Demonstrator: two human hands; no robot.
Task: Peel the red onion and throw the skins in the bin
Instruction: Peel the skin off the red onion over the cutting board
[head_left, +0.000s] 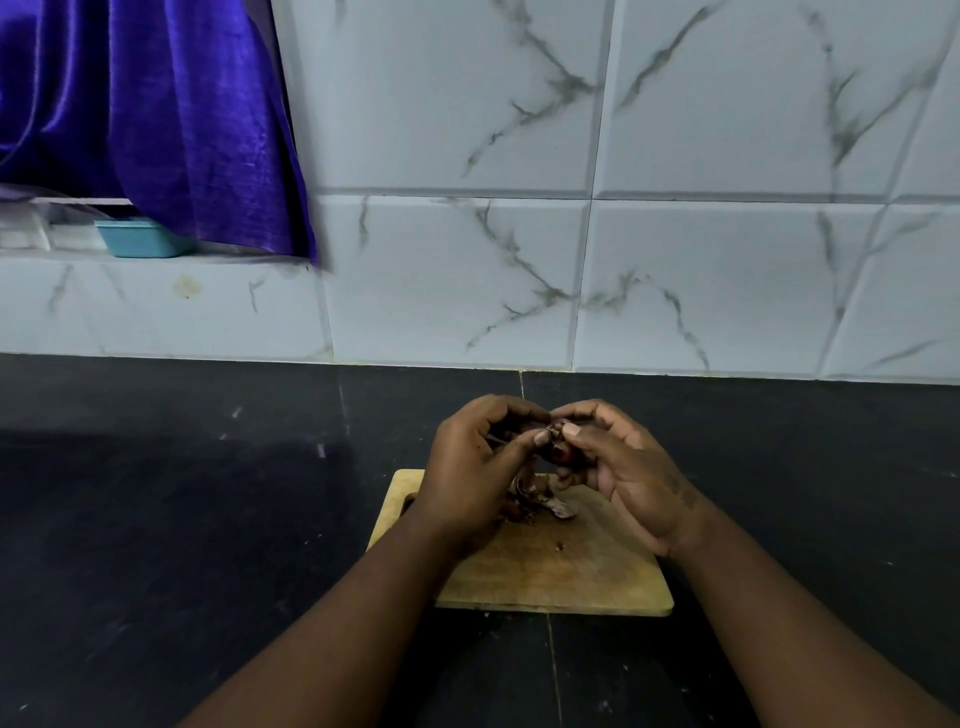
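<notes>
Both hands, left (467, 467) and right (618, 467), pinched the onion (558, 451) above the board (571, 571); skins (545, 499) lay below. Loose skins could scatter onto the counter (208, 519) if torn hard

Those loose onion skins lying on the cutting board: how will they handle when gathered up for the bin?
The onion skins look thin and curled, so probably light and floppy, likely to crumple rather than lift whole. Small flakes on the wooden cutting board suggest they are brittle and may shed bits.
</notes>
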